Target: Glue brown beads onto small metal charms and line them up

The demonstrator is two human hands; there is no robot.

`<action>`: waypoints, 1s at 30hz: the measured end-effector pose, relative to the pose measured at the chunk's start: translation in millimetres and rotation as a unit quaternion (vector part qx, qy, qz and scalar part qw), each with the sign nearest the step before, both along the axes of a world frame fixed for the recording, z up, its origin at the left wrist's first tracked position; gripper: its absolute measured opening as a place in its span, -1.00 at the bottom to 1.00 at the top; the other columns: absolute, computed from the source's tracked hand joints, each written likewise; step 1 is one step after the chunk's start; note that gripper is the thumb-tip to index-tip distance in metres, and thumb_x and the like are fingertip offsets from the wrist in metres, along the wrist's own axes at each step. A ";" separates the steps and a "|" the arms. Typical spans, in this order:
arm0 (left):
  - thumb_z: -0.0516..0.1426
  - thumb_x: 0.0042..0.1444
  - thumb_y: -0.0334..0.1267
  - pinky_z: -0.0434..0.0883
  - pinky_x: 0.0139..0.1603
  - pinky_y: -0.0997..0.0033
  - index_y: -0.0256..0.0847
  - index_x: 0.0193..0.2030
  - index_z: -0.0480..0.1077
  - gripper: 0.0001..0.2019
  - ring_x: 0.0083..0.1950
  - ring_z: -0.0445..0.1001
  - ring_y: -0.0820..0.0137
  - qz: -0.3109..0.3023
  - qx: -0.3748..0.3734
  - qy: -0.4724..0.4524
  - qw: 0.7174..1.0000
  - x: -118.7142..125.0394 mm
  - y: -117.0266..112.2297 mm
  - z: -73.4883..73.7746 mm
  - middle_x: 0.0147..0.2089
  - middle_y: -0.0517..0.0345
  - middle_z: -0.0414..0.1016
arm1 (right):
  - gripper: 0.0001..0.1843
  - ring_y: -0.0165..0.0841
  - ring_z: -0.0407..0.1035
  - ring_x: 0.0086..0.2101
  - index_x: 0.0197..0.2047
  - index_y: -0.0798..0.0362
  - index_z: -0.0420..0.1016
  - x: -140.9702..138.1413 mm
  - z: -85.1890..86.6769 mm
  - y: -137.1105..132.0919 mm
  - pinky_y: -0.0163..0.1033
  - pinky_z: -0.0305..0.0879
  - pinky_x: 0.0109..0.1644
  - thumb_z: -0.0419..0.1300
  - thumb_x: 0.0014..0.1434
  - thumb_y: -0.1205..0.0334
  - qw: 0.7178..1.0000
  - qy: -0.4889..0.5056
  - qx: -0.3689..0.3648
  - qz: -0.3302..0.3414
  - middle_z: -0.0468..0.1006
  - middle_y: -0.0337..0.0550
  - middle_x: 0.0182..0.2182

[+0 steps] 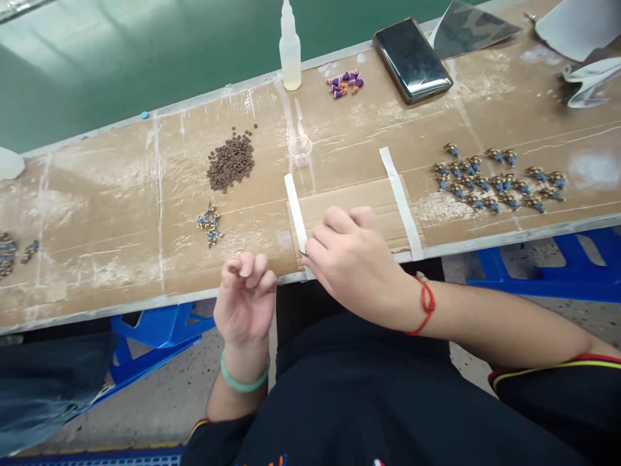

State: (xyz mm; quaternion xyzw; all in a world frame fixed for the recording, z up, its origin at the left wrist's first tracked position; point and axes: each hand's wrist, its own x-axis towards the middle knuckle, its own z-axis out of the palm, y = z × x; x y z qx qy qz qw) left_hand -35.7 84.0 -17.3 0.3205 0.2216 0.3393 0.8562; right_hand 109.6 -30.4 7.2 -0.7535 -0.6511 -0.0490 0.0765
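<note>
Pinching a tiny brown bead (233,268) at the workbench (121,194) edge.
It is nipped by fingertips of the left hand (245,294), seemingly raised toward the thin pick (303,252) gripped in the curled right hand (356,262).

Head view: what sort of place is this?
Probably a small-parts assembly bench in a workshop: a cardboard-covered worktable, a heap of tiny brown parts and grouped blue pieces, with the left hand pinching one brown part.

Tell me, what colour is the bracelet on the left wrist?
The bracelet is pale green, clearest in the head view.
</note>
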 end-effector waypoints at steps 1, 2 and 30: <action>0.44 0.00 -0.14 0.11 -0.58 0.64 -0.04 -0.36 0.61 -0.86 -0.50 -0.03 0.54 -0.006 -0.004 -0.004 1.000 1.0 -4.4 -0.7 -0.50 0.31 0.12 | -0.73 -0.15 0.24 -0.23 -0.44 0.02 0.42 -1.6 0.0 6.5 -0.03 0.06 -0.21 0.18 0.33 0.34 1.000 -0.009 -0.019 -0.003 0.47 -0.06 -0.43; 0.44 0.00 -0.13 0.11 -0.58 0.63 -0.05 -0.37 0.61 -0.86 -0.49 -0.04 0.53 -0.010 -0.008 -0.009 1.000 1.8 -8.4 -0.8 -0.49 0.31 0.12 | -0.73 -0.13 0.23 -0.24 -0.45 0.02 0.42 -2.5 -0.1 11.5 -0.03 0.04 -0.23 0.19 0.31 0.37 0.999 -0.015 -0.028 -0.002 0.46 -0.04 -0.44; 0.34 0.15 -0.14 0.32 -0.37 0.57 -0.01 -0.26 0.63 -0.94 -0.42 0.29 0.57 -0.014 0.157 -0.058 0.986 -5.4 -20.0 2.8 -0.43 0.27 0.33 | -0.86 -0.46 0.37 -0.37 -0.19 0.04 0.40 -31.1 20.6 0.0 -0.35 0.37 -0.31 0.22 0.40 0.19 0.765 0.601 0.224 0.050 0.44 -0.24 -0.34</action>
